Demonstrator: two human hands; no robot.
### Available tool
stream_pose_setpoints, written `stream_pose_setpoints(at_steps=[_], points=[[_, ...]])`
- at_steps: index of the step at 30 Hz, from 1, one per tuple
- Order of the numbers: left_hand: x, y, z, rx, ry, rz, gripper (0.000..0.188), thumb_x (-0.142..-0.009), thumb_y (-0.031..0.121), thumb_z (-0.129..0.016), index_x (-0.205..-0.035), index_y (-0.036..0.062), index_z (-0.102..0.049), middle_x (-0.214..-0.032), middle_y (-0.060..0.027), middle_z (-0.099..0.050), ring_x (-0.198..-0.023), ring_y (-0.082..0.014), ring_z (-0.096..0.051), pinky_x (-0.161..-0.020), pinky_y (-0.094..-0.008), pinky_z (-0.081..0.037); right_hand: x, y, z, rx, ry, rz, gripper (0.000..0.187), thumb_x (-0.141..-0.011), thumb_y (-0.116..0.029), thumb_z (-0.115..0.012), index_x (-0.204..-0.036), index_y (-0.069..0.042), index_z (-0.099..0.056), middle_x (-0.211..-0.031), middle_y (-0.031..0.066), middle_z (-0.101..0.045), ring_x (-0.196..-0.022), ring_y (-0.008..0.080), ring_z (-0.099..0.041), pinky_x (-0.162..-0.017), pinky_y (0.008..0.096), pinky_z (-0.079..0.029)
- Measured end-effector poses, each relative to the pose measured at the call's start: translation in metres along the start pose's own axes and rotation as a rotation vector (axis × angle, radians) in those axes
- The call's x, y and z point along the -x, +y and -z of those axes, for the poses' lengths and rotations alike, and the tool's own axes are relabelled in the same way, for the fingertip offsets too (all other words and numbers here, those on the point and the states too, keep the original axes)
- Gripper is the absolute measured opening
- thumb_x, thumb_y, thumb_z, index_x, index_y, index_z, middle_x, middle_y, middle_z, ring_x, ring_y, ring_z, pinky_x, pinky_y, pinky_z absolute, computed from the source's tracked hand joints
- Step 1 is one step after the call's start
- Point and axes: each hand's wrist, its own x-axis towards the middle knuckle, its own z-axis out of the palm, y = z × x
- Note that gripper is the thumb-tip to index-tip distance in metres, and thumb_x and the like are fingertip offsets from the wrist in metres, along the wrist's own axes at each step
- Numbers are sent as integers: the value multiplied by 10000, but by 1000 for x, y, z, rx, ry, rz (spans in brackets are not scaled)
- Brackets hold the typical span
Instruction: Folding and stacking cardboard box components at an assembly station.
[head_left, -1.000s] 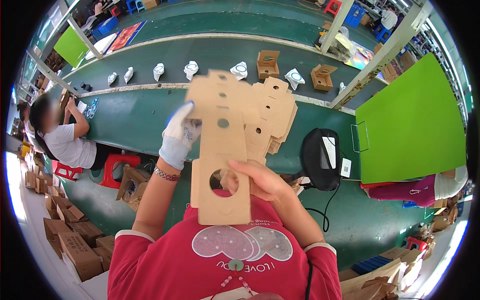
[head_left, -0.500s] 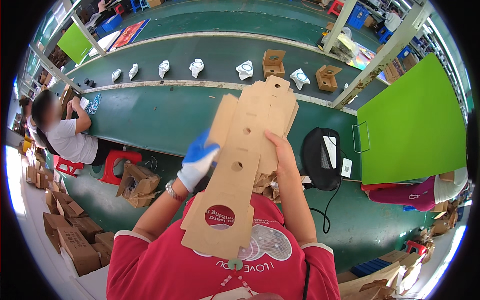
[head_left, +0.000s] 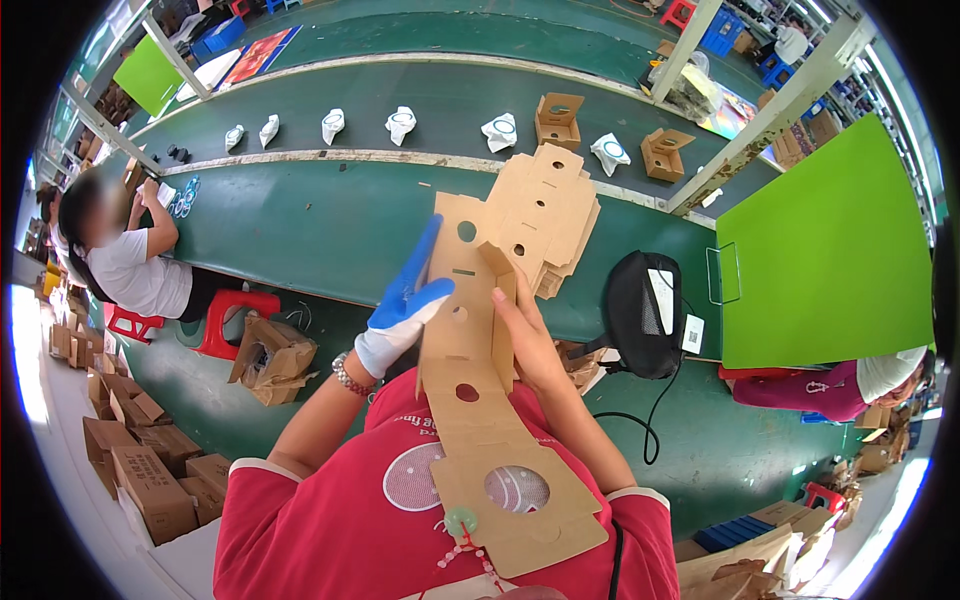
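A flat brown cardboard box blank [head_left: 465, 345], with round cutouts and a large hole at its near end, is held upright-lengthwise in front of my chest. Its right side flap is folded up. My left hand [head_left: 395, 325], in a blue-and-white glove, grips the left edge, thumb across the face and index finger stretched along the side. My bare right hand [head_left: 527, 335] holds the folded right flap, its thumb on the flap. Just beyond lies a stack of box blanks [head_left: 545, 205] on the green table [head_left: 330, 225].
Along the far belt [head_left: 360, 95] stand several white wrapped items [head_left: 400, 126] and two open cardboard boxes [head_left: 557, 122]. A black bag [head_left: 640, 315] with a cable lies right, by a green panel [head_left: 825, 250]. A seated person [head_left: 130, 245] works at left.
The blank has come off the stack toward me, and its right flap is now folded up. My right hand has shifted down and left onto that flap. Items on the belt have moved slightly right.
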Motion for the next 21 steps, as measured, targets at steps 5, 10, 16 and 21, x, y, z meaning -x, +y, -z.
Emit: stream_pose_setpoints(at_steps=[5,10,16,21], points=[[9,-35,3,-39,-52,204,326,-984,143,-587,-1297,56,-560,-1251,-71,-615,-1183,-165,-548,-1013,-299,-430,-3,16,12,66,85,58,253,-1065,-262,-427,-1127,-56,-559,-1032,36,-613,-940,102,-560,-877,250,-440],[-9,-48,-22,106,297,1,462,-976,116,-604,-1409,47,-458,-1322,-95,-562,-1117,-160,-577,-960,-298,-475,-9,21,11,54,247,54,210,-1044,-247,-498,-1082,-55,-577,-1021,17,-597,-949,92,-531,-874,243,-412],[-18,-75,-13,84,238,27,509,-930,110,-687,-1393,33,-489,-1313,-86,-577,-1093,-130,-575,-920,-277,-500,-16,17,10,-90,483,57,173,-1020,-208,-556,-1101,-61,-514,-1004,6,-590,-854,78,-507,-741,265,-419],[10,-69,10,-345,56,74,272,-966,119,-619,-1218,19,-603,-1138,-103,-676,-1010,-170,-639,-852,-317,-513,14,22,40,368,188,76,348,-1062,-322,-439,-1194,-26,-564,-1143,48,-620,-1022,138,-564,-854,285,-461]])
